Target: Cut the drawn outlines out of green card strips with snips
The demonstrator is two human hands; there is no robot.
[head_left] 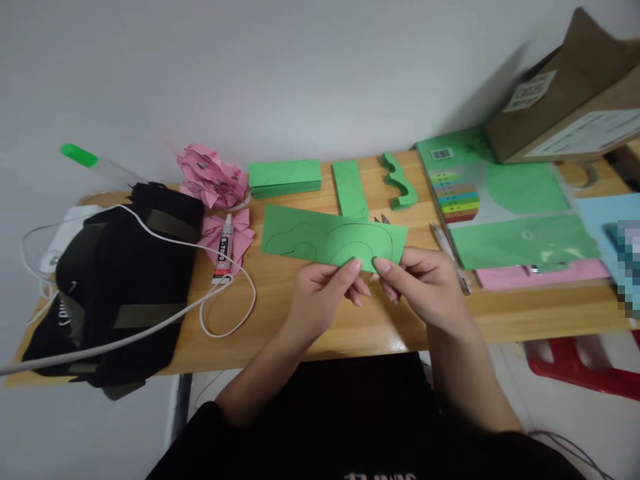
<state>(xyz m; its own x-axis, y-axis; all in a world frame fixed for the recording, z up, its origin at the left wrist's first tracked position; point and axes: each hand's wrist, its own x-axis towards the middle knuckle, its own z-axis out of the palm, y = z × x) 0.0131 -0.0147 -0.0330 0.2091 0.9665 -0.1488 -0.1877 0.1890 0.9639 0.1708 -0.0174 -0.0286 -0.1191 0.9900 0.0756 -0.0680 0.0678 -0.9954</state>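
Observation:
Both my left hand and my right hand pinch the lower edge of a green paper strip, thumbs in front and fingers behind. Curved outlines are drawn in dark line on the strip, which is held above the table. Just behind it, dark pointed tips show, the rest hidden by the paper. Farther back lie a stack of green paper strips, a single green piece with drawn lines and a wavy cut green piece.
Left of my hands are a black bag, a white cable, a glue tube and pink folded paper. To the right lie a pen, a green paper pack and a cardboard box. A red stool stands below.

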